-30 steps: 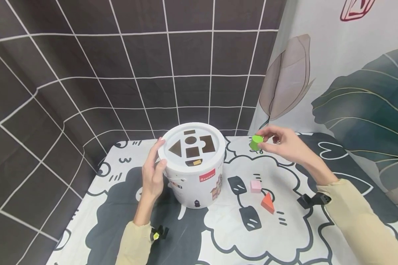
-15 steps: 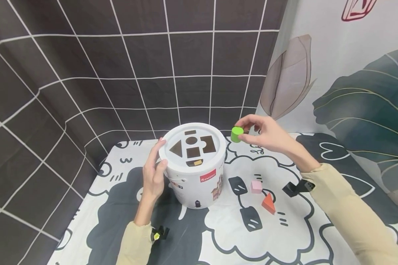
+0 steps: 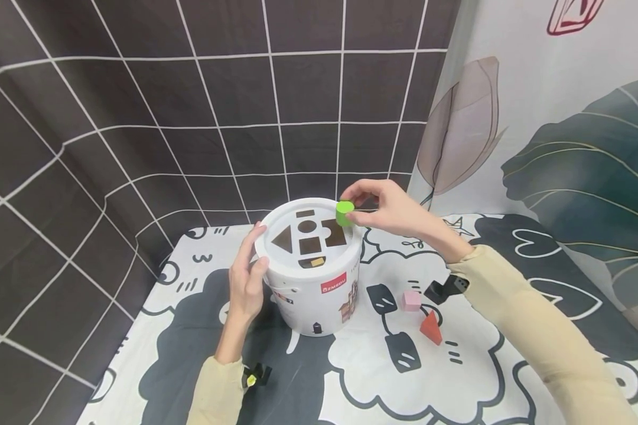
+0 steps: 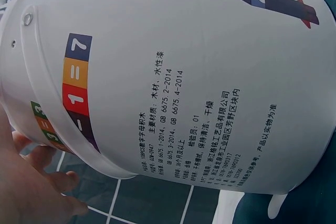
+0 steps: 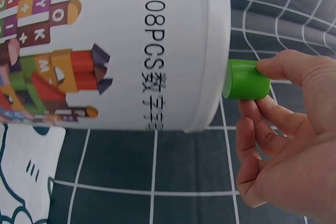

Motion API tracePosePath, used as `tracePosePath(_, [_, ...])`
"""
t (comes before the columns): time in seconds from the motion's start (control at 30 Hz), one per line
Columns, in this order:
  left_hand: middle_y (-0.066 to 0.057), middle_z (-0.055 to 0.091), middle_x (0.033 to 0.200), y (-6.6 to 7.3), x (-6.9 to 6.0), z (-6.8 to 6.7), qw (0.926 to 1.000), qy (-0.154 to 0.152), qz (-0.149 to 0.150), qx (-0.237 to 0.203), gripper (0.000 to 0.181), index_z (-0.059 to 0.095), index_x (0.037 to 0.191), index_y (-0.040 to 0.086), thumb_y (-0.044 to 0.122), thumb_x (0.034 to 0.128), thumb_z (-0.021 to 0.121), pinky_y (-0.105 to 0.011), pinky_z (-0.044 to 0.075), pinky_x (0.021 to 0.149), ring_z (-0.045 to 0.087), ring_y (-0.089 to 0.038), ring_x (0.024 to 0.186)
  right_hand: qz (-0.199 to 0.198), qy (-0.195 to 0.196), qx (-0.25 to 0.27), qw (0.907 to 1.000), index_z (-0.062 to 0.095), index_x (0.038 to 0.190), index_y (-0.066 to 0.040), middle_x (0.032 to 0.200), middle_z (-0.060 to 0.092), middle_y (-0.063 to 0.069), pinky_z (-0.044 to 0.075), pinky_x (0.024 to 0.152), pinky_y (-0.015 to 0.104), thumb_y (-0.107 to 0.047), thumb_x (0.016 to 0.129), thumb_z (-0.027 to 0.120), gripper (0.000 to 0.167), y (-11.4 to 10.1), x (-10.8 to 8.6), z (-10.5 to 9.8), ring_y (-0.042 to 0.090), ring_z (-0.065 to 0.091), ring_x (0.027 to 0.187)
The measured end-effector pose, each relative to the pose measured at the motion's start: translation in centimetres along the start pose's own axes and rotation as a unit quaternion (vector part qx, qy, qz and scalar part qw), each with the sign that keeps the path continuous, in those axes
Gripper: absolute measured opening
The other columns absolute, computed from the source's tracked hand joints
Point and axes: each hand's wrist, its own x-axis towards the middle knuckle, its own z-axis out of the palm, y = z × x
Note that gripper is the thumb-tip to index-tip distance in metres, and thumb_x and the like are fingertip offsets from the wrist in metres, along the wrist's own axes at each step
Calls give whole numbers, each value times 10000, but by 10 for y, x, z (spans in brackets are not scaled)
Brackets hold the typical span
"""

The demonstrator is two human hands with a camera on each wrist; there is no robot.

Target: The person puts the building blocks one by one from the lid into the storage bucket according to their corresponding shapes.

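Observation:
A white bucket (image 3: 298,310) stands on the printed cloth, with shaped holes cut through its lid (image 3: 337,257). My left hand (image 3: 246,283) rests against the bucket's left side, thumb and fingers at the lid's rim. In the left wrist view, part of that hand (image 4: 37,182) shows beside the bucket's handle. Between thumb and fingers, my right hand (image 3: 396,209) pinches a green cylinder block (image 3: 344,213) just over the lid's right far edge. The right wrist view has this green block (image 5: 247,80) close to the rim; whether they touch I cannot tell.
A pink cube block (image 3: 412,301) and a red triangular block (image 3: 431,328) lie on the cloth right of the bucket. Under the lid's front hole a yellowish block (image 3: 317,262) shows. A dark gridded curtain (image 3: 218,136) hangs behind.
My right hand has carried the green cylinder block leftward from beyond the bucket's right side to over the lid's edge. The left hand and bucket have stayed in place.

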Motion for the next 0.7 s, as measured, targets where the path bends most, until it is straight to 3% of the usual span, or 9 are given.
tracePosePath(0.33, [-124,487,1493,2,0,0,10000,-1,-23,-78,565,547,1405,29,249,891,463,-522,282,1128,439,-301,1379,-3,-279,-154,9995,683,1125,-11,1000,682,58,441,813,363,-46,846,690,282,-10,24,24,233,592,955])
tracePosePath(0.53, [-110,475,1505,2,0,0,9999,-59,-95,-31,573,536,1419,42,260,896,454,-536,285,1124,437,-294,1380,-165,-404,-310,9986,685,1113,-11,979,691,50,465,885,419,-86,843,710,282,-10,35,36,231,614,950])
tracePosePath(0.7, [-115,475,1503,2,0,-1,9999,-63,-80,-7,572,535,1419,41,260,898,452,-536,287,1124,435,-293,1382,-206,-432,-356,9982,686,1119,-6,984,691,52,480,879,391,-107,852,716,287,-11,42,42,226,619,952])
